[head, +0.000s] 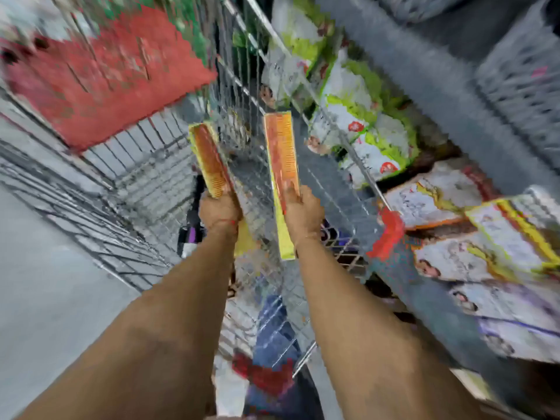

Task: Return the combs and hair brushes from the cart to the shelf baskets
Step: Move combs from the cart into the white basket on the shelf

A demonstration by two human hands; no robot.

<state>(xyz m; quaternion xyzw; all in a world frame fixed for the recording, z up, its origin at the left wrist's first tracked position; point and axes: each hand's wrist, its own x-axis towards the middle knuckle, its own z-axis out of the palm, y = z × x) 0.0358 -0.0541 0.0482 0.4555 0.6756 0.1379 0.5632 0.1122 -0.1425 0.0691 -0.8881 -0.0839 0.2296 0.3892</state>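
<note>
At mid-frame, over the wire cart (127,189), the left hand (218,209) and right hand (304,214) each had fingers closed round a packaged comb (209,160), (281,165). I'd have kept both grips firm while swinging toward the grey basket (521,86) at upper right.

A red mat (100,77) was seen at upper left. White-and-green packets (357,95) were piled to the right, with flat printed packs (448,201) stacked below them. A grey floor (39,298) was seen at left.

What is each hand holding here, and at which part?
Left hand grips a packaged comb near its lower-middle; right hand grips another packaged comb likewise.
</note>
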